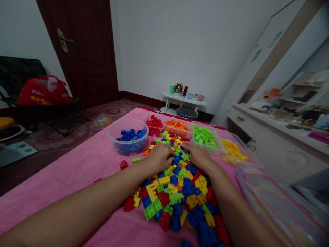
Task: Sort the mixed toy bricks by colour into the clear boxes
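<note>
A heap of mixed plastic bricks (177, 192) in red, blue, yellow, green and orange lies on the pink cloth (77, 171) between my forearms. My left hand (159, 156) rests palm down on the heap's far end with fingers curled over bricks. My right hand (197, 156) lies beside it, fingers bent into the same bricks. What either hand grips, if anything, is hidden under the fingers. Beyond the hands stand a round tub of blue bricks (128, 136), a red-brick box (155, 124), an orange-brick box (178, 127), a green-brick box (204, 135) and a yellow-brick box (232, 151).
A clear lid or flat box (277, 202) lies at the right edge. Loose red brick (123, 164) and green brick (136, 159) sit left of the heap. A white dresser (277, 144) stands to the right, a small white table (183, 100) behind, a dark door (84, 51) at back left.
</note>
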Demonstrator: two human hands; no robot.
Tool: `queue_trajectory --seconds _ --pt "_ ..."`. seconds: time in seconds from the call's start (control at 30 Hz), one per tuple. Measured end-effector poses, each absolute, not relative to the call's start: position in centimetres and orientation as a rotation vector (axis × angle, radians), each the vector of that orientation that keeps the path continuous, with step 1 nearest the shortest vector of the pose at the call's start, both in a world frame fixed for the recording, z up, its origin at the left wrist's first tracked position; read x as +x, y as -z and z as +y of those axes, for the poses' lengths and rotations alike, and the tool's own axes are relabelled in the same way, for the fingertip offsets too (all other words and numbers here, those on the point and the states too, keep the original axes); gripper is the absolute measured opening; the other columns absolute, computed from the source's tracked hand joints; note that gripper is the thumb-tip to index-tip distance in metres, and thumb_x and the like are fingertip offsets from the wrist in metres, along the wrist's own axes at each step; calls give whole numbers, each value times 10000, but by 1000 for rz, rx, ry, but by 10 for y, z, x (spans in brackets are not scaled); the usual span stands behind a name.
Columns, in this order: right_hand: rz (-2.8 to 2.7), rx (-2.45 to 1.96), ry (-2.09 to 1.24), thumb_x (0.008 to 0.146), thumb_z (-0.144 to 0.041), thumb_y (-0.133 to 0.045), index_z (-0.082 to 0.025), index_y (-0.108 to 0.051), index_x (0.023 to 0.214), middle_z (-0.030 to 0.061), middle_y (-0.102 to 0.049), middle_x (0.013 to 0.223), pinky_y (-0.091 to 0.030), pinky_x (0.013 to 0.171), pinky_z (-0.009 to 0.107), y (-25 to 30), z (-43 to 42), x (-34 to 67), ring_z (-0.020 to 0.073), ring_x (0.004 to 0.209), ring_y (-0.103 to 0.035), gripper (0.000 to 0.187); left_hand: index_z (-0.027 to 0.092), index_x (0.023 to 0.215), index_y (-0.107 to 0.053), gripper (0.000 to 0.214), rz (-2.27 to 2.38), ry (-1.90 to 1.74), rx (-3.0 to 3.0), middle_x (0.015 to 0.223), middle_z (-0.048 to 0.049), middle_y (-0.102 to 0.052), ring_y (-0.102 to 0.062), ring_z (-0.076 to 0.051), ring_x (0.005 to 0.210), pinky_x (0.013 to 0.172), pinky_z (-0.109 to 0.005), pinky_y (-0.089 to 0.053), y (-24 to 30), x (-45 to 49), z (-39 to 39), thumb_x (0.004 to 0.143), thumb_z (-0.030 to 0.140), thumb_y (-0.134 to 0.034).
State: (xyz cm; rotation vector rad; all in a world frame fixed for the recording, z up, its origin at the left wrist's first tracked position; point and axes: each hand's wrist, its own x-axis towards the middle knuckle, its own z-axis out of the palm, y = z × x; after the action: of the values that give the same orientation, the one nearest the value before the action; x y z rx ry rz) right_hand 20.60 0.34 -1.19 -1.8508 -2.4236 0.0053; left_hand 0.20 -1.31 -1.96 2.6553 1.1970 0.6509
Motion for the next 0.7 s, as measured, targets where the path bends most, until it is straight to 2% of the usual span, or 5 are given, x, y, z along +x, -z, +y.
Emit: queue_trajectory --seconds 0.07,0.23,0.4,0.57,0.7 --pt "-2408 -1843 -37 727 -28 -411 -281 -547 1271 45 -573 1279 -421 897 332 11 3 206 239 1126 -551 615 204 927 -706 230 1203 -644 2661 918 -56 -677 -603 -205 901 815 -307 -470 18 2 -14 772 197 -537" --pt "-2392 -1809 -81 708 -14 -445 -266 -700 985 29 -647 1099 -422 853 272 9 3 211 197 1010 -596 453 205 927 -706 233 1215 -625 2653 928 -58 -674 -599 -210 910 823 -312 -466 17 2 -16 770 195 -534" --pt "-2380 -1760 -86 708 -9 -486 -304 -651 1137 17 -648 1148 -409 896 278 12 5 214 203 1061 -577 546 203 932 -706 239 1208 -622 2648 932 -61 -671 -596 -214 913 823 -318 -466 18 3 -15 773 192 -528" --pt "-2255 -1768 -80 741 -92 -555 -241 -733 953 44 -682 1031 -418 884 274 10 10 218 198 992 -601 314 194 929 -702 228 1174 -685 2589 936 -63 -661 -592 -210 920 839 -316 -461 16 2 -14 774 182 -535" --pt "-2099 -1658 -91 729 -130 -583 -195 -743 911 55 -700 896 -457 754 280 -7 7 218 185 811 -618 251 183 1044 -663 275 1115 -992 2367 1056 -82 -626 -561 -224 1020 921 -345 -434 10 3 -13 799 202 -539"
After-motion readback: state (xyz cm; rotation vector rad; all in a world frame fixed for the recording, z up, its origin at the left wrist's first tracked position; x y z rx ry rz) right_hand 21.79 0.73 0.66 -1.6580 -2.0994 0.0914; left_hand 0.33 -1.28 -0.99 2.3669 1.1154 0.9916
